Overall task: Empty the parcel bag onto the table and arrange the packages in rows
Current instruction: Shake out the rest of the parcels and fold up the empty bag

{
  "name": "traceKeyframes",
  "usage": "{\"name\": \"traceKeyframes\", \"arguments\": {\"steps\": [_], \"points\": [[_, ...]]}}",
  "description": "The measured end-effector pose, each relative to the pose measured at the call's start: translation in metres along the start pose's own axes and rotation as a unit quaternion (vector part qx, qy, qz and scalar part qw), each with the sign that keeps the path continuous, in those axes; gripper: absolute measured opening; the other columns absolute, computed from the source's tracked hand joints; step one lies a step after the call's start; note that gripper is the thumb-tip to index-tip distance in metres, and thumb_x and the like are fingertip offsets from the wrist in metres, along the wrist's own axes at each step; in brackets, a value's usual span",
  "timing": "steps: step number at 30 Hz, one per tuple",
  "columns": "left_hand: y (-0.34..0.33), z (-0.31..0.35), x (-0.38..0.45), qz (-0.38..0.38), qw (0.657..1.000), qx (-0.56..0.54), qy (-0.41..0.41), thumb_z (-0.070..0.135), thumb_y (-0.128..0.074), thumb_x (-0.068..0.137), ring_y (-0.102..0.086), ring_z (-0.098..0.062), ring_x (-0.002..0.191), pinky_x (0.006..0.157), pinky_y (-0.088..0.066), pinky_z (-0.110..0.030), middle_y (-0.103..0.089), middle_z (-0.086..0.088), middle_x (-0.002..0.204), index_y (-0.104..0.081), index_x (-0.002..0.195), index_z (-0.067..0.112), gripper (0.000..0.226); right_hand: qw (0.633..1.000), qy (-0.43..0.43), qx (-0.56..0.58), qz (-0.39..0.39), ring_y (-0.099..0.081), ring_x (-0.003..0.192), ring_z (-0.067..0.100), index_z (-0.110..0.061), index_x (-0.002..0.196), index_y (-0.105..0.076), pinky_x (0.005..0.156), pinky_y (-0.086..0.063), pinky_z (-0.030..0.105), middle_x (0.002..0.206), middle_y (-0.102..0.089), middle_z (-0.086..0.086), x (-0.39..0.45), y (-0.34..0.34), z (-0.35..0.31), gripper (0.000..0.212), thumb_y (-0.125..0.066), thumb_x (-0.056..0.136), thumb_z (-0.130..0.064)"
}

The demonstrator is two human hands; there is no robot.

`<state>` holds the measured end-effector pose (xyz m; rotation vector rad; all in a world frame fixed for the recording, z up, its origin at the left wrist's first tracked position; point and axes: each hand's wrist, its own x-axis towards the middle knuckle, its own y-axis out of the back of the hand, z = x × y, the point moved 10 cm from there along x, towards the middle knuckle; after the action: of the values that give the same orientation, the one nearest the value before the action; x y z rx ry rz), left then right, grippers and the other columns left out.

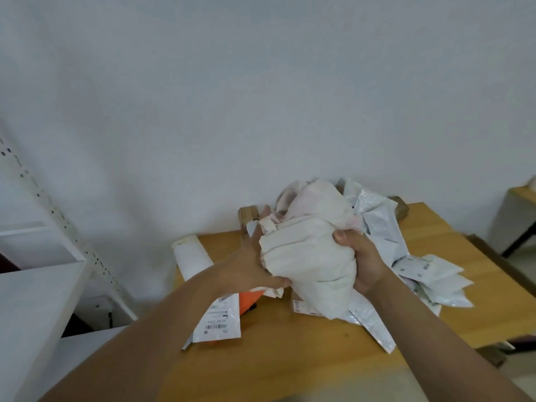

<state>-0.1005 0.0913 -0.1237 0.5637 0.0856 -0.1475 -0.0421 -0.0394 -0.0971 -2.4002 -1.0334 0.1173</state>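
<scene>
Two bare forearms reach forward over a wooden table (304, 361). Near the table's left edge lies a flat white package (218, 323) with a printed barcode label, partly covering something orange (248, 301). Above the middle of the table, both hands hold up the parcel bag (310, 256), a crumpled, off-white cloth sack bunched into a wrinkled bundle, its loose end rising behind. The left hand (246, 268) grips the bag's left side, thumb underneath and fingers curled into the fabric. The right hand (362, 262) grips the right side, its fingers clamped round the cloth and thumb pressed on top. Beneath and right of the bag, a heap of silvery-white mailer packages (417, 271) spreads toward the table's right edge, overlapping untidily. At the far left corner stands a white roll (193, 256), and a brown cardboard piece (248, 214) shows behind the left hand. A plain white wall (261, 97) fills the background.
</scene>
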Motion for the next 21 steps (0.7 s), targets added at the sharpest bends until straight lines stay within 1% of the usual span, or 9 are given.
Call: {"name": "traceKeyframes", "arguments": {"steps": [1,3,6,10,13,15,17,19,21], "points": [[-0.012,0.008,0.009,-0.032,0.999,-0.019,0.024,0.056,-0.083,0.062,-0.051,-0.014,0.127,0.099,-0.041,-0.013,-0.054,0.011,0.132,-0.034,0.146,0.012,0.107,1.0,0.0,0.023,-0.012,-0.065,0.106,0.037,0.001,0.12,-0.064,0.081,-0.057,0.042,0.116,-0.067,0.024,-0.005,0.008,-0.007,0.082,-0.093,0.052,-0.034],[-0.036,0.03,0.023,-0.098,0.993,-0.057,0.026,0.015,-0.081,0.077,-0.059,-0.001,0.112,0.088,-0.046,-0.009,-0.062,0.023,0.116,-0.047,0.134,0.026,0.068,0.997,-0.005,0.072,-0.032,-0.065,0.107,0.037,0.0,0.119,-0.066,0.085,-0.056,0.044,0.115,-0.066,0.024,-0.014,0.025,-0.014,0.076,-0.092,0.056,-0.034],[-0.084,0.077,0.057,-0.154,0.98,-0.129,0.003,-0.015,-0.069,0.077,-0.062,-0.001,0.108,0.089,-0.049,-0.018,-0.068,0.018,0.111,-0.055,0.123,0.027,0.064,0.989,-0.008,0.14,-0.044,-0.057,0.119,0.042,0.003,0.134,-0.052,0.099,-0.048,0.051,0.127,-0.058,0.027,-0.037,0.069,-0.034,0.072,-0.078,0.077,-0.031],[-0.161,0.122,0.109,-0.198,0.968,-0.156,0.002,-0.008,-0.073,0.077,-0.061,-0.003,0.113,0.095,-0.048,-0.022,-0.068,0.016,0.116,-0.055,0.125,0.026,0.062,0.98,0.024,0.19,-0.048,-0.038,0.136,0.042,0.007,0.145,-0.034,0.116,-0.026,0.051,0.144,-0.043,0.029,-0.072,0.147,-0.075,0.055,-0.041,0.102,-0.025],[-0.22,0.141,0.146,-0.236,0.967,-0.089,0.034,0.028,-0.09,0.066,-0.054,-0.008,0.125,0.108,-0.042,-0.035,-0.059,0.015,0.133,-0.032,0.149,0.025,0.101,0.97,0.058,0.232,-0.05,-0.026,0.144,0.038,0.007,0.149,-0.023,0.119,-0.013,0.044,0.153,-0.031,0.027,-0.097,0.209,-0.114,0.054,-0.021,0.107,-0.026],[-0.242,0.144,0.165,-0.244,0.968,-0.032,0.051,0.038,-0.089,0.062,-0.053,-0.006,0.124,0.109,-0.04,-0.034,-0.057,0.017,0.134,-0.028,0.151,0.029,0.108,0.968,0.054,0.237,-0.06,-0.022,0.147,0.034,0.004,0.151,-0.019,0.12,-0.009,0.041,0.156,-0.027,0.023,-0.104,0.238,-0.122,0.055,-0.017,0.107,-0.029],[-0.258,0.155,0.181,-0.232,0.97,0.027,0.061,0.038,-0.082,0.064,-0.056,-0.006,0.117,0.104,-0.043,-0.027,-0.061,0.015,0.126,-0.036,0.145,0.023,0.094,0.969,0.027,0.24,-0.055,-0.022,0.147,0.033,0.003,0.152,-0.02,0.12,-0.01,0.041,0.157,-0.027,0.022,-0.11,0.268,-0.124,0.055,-0.016,0.107,-0.029],[-0.269,0.169,0.196,-0.22,0.97,0.099,0.03,0.028,-0.074,0.074,-0.057,-0.008,0.095,0.085,-0.046,-0.015,-0.062,0.003,0.104,-0.053,0.119,0.01,0.053,0.971,-0.026,0.237,-0.025,-0.027,0.145,0.033,0.001,0.151,-0.026,0.12,-0.014,0.042,0.154,-0.033,0.021,-0.112,0.296,-0.111,0.055,-0.021,0.107,-0.031],[-0.268,0.184,0.216,-0.165,0.969,0.183,-0.022,0.015,-0.067,0.083,-0.05,-0.009,0.075,0.076,-0.05,-0.023,-0.059,-0.01,0.084,-0.059,0.089,0.003,0.015,0.971,-0.046,0.234,-0.031,-0.032,0.143,0.033,-0.001,0.149,-0.033,0.118,-0.02,0.044,0.152,-0.038,0.02,-0.107,0.311,-0.103,0.055,-0.027,0.106,-0.034]]}}
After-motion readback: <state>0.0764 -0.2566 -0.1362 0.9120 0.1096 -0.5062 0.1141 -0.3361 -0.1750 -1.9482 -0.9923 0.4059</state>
